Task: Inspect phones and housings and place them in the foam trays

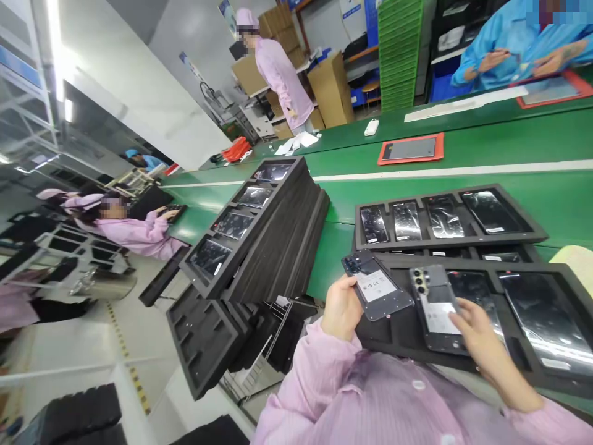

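Note:
My left hand (343, 308) is closed on the edge of a dark smartphone body (376, 285) with its camera end and white label facing up. A second, greyer smartphone body (436, 309) is gripped at its side by my right hand (477, 334); its camera lenses and a white label show. Both are above the near black foam tray (398, 272), where glossy phone screens (549, 315) lie in slots. Behind it, another foam tray (451, 244) holds several screens in a row, resting on a further tray.
Left of my hands stands a tall stack of foam trays (282, 241), with screens in the top one. A red mat (411, 149) with a grey panel lies on the green bench (343, 204). Co-workers in pink (285, 77) and blue (504, 43) are around the bench.

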Tool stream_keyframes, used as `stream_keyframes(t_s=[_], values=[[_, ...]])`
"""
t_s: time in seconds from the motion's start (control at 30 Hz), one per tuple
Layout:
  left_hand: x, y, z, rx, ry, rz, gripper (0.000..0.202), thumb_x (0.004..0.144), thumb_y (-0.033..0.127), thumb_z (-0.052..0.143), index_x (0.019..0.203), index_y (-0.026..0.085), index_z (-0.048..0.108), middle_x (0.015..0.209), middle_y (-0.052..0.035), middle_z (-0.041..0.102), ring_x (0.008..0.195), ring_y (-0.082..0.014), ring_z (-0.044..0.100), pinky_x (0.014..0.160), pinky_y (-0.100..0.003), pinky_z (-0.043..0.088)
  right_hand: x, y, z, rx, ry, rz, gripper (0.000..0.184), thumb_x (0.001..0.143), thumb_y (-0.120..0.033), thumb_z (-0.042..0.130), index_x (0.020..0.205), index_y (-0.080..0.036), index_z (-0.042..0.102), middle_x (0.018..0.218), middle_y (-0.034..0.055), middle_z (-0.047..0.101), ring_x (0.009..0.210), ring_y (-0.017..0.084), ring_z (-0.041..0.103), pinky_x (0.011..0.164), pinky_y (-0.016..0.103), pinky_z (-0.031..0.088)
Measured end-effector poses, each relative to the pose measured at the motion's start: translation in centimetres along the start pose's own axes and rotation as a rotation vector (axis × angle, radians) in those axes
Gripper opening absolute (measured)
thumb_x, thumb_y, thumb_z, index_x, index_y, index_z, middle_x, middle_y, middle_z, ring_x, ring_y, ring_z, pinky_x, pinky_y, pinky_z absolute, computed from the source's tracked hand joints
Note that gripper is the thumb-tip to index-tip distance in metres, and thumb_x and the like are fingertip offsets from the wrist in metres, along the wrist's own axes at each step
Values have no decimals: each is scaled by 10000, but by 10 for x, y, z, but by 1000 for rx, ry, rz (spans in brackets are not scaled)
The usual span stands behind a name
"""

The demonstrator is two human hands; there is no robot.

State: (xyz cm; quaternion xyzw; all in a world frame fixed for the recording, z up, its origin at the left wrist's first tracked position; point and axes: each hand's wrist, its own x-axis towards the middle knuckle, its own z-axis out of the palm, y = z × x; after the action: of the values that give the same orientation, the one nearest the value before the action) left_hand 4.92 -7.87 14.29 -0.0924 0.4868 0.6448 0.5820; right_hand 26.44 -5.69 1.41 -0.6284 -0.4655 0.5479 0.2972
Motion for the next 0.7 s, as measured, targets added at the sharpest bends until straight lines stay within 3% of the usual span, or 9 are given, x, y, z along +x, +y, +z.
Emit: stream_keyframes(t_s=[0.13, 0.23, 0.3, 0.37, 0.43, 0.53, 0.63, 0.7], values=[[-6, 8, 8, 2, 7, -103, 286, 594, 64, 448, 842, 89, 588, 756, -116, 677, 846, -272, 666, 785, -421, 532, 7, 25, 40, -81, -61, -100, 492, 672, -411, 489, 1104, -191, 406, 717, 32, 643, 616, 232, 640, 609, 380, 539], [-9, 15, 10, -1, -8, -178, 255, 625, 79, 430, 821, 73, 593, 760, -140, 676, 872, -282, 663, 784, -419, 536, 10, 30, 50, -162, -35, -200, 473, 737, -386, 422, 1160, -174, 403, 797, 75, 643, 690, 245, 644, 650, 407, 539], [-10, 17, 8, -5, -30, -200, 232, 640, 83, 428, 798, 73, 596, 749, -142, 675, 883, -283, 662, 792, -414, 536, 8, 22, 48, -219, -4, -285, 415, 739, -363, 447, 1110, -177, 463, 935, 141, 627, 890, 308, 618, 778, 495, 501], [-9, 16, 6, -5, -59, -208, 199, 646, 92, 450, 774, 73, 601, 746, -144, 675, 890, -287, 660, 802, -409, 534, 1, 3, 42, -284, 51, -416, 362, 742, -359, 500, 1059, -184, 520, 1124, 192, 556, 1121, 378, 492, 922, 580, 388], [-7, 12, 3, 6, -94, -219, 169, 643, 101, 482, 756, 73, 605, 754, -145, 675, 900, -291, 656, 813, -402, 532, -11, -24, 36, -335, 88, -610, 379, 791, -372, 510, 1131, -205, 518, 1234, 184, 486, 1162, 373, 459, 945, 579, 371], [-3, -1, 1, 21, -107, -265, 135, 633, 98, 493, 714, 91, 600, 767, -141, 675, 918, -293, 651, 830, -401, 525, -34, -67, 34, -299, -56, -859, 600, 856, -366, 503, 1398, -277, 261, 1246, 142, 492, 915, 237, 618, 764, 404, 534], [-1, -12, 2, 45, -156, -340, 112, 656, 126, 487, 679, 108, 595, 788, -144, 674, 935, -302, 642, 843, -415, 517, -52, -95, 47, -280, -122, -938, 962, 769, -420, 633, 1459, -267, -20, 1365, 180, 405, 1045, 280, 594, 729, 379, 559], [-1, -15, 2, 58, -270, -340, 130, 702, 181, 503, 709, 116, 615, 827, -137, 675, 975, -304, 626, 863, -417, 506, -59, -102, 61, -280, -43, -959, 1008, 769, -421, 634, 1456, -240, -82, 1415, 204, 342, 1159, 315, 525, 769, 396, 555]])
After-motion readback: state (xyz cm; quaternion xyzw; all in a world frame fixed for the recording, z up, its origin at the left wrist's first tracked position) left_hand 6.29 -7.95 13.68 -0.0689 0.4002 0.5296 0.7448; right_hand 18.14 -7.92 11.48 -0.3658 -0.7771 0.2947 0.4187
